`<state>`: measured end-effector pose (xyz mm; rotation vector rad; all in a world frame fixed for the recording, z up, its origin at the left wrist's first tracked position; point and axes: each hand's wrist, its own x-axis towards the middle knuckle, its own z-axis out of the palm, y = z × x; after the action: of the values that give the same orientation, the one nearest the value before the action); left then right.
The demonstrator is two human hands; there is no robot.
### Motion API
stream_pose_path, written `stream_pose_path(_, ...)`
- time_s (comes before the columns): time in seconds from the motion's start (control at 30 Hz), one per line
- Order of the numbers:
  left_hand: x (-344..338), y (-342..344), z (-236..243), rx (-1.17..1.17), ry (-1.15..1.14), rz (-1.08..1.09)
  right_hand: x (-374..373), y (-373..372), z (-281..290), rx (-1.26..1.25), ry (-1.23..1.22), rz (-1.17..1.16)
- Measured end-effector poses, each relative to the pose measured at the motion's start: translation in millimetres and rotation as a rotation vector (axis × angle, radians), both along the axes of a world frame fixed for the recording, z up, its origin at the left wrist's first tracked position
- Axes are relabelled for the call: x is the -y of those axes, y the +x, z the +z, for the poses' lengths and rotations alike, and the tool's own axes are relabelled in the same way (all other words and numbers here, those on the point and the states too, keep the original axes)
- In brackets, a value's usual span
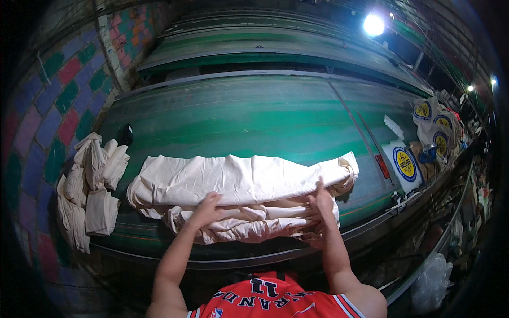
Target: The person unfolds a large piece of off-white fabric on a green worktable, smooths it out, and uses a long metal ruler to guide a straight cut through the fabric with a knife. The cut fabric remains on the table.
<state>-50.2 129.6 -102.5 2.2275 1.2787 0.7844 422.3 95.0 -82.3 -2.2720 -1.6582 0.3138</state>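
Observation:
A long heap of rumpled cream fabric (249,177) lies in folded layers along the near part of the green table (265,127). My left hand (209,209) is at its front fold, left of centre, fingers curled on the cloth. My right hand (322,201) touches the right part of the same fold, its index finger stretched forward and its thumb apart. Several bundles of cream cloth (103,196) are piled at the table's left end.
Printed cloths (432,122) and a sheet with a round emblem (403,161) lie at the right, near a metal straightedge (347,114). A small black object (126,133) sits at back left. A painted block wall (63,95) flanks the left; further long tables (265,42) stand behind.

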Motion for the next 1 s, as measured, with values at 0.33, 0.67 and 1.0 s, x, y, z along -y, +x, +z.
stream_pose_path(0.33,-129.0,43.3,50.0,0.123,0.198,0.268,-124.8,17.8,-17.0,-0.483,0.656,0.206)
stream_pose_path(0.67,-16.3,89.0,37.6,-0.066,-0.589,-0.596,-18.1,-103.4,14.3,-0.429,-0.082,0.769)
stream_pose_path(1.0,83.5,41.6,-17.4,0.303,-1.124,-0.051,23.2,-174.9,-46.7,-0.035,0.129,0.907)
